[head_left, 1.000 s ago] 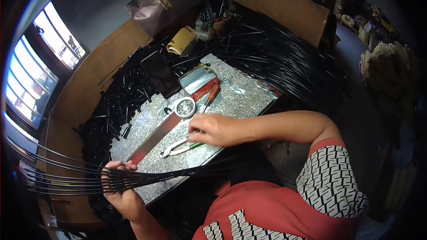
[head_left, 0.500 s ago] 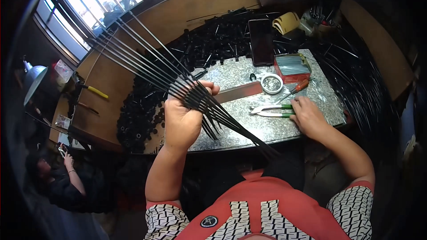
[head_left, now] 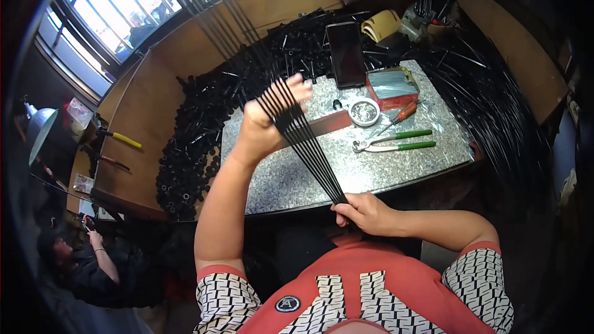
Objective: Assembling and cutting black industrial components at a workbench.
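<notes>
A fanned bundle of long thin black rods (head_left: 309,148) slants up and left above the speckled stone slab (head_left: 291,185). At the slab's front edge my right hand (head_left: 368,213) is closed around their gathered lower ends. My left hand (head_left: 263,127) is up behind the middle of the rods, which cross in front of its palm. Its fingers are stretched out and slightly blurred. Green-handled pincers (head_left: 396,142) lie on the slab, apart from both hands. Behind them are an orange-handled screwdriver (head_left: 399,117) and a white round dish (head_left: 364,112) of small metal bits.
A flat metal bar (head_left: 331,124), a red box (head_left: 396,100) and a phone (head_left: 348,55) occupy the slab's back. Small black parts (head_left: 198,130) are heaped behind and left; black rods (head_left: 495,105) spread at right. Wooden boards (head_left: 133,117) border the table. Another person (head_left: 93,266) sits far left.
My right hand has left the pincers and closed on the rods' lower ends. My left hand's fingers have loosened and spread. The rods stand steeper.
</notes>
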